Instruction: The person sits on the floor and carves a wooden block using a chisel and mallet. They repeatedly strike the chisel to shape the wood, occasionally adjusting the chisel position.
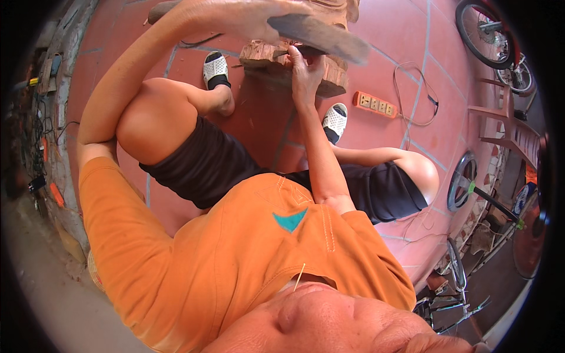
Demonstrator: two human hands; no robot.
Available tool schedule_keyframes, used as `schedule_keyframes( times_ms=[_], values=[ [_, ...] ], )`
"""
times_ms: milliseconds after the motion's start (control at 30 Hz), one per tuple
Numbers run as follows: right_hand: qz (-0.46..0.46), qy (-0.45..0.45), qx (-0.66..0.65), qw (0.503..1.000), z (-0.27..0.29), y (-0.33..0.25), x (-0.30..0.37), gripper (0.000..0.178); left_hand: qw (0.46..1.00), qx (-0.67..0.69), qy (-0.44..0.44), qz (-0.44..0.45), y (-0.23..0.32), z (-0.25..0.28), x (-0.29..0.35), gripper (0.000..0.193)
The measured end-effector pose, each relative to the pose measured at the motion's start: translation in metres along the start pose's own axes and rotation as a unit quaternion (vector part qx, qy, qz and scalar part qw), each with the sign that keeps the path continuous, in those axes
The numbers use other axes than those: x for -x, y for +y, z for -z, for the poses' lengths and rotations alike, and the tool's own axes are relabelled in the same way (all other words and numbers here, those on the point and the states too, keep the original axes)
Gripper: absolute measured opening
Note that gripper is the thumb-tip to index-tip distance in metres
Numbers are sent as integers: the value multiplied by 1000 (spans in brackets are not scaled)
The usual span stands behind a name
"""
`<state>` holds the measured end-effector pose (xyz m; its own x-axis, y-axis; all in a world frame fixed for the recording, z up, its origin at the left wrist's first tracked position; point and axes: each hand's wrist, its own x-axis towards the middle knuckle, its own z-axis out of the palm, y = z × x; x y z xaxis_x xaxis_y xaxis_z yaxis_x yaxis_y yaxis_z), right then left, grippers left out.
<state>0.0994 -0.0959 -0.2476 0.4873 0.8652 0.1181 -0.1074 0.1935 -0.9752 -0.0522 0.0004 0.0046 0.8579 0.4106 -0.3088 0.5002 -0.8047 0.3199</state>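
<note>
Left hand grips paddle, right hand seemingly clasps tool, over wooden block.

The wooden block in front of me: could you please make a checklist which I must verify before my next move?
1. Left hand holding the flat wooden piece: ok, though that piece is blurred.
2. Right hand holding the dark tool: ok.
3. Tool's tip seated on the wooden block: cannot tell.
4. Hands gloved: not ok, both are bare.
5. Left slipper and right slipper apart from the block: ok.
6. Power strip apart from the block: ok, it lies on the floor to the right.
</note>
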Motion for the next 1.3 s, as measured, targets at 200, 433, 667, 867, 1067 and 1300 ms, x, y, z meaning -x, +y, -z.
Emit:
schedule_keyframes(
  times_ms=[200,433,667,867,1067,1300],
  values=[
    [-2,-3,-41,999,0,2,2,25,977,148,120,-98,0,-12,-6,66],
    [-58,-4,-35,998,0,-15,2,17,999,6,-20,47,3,-1,-2,69],
    [11,-12,-25,1000,-3,-13,3,21,998,25,58,10,-17,-9,7,74],
    [131,-42,128,982,-13,-17,3,24,993,55,100,15,-14,-5,11,72],
    [-35,5,-53,998,6,-9,-26,25,986,91,141,-3,-14,-2,13,70],
    [73,-17,111,991,1,-3,-25,30,981,114,156,7,-19,-3,12,70]
  ],
)
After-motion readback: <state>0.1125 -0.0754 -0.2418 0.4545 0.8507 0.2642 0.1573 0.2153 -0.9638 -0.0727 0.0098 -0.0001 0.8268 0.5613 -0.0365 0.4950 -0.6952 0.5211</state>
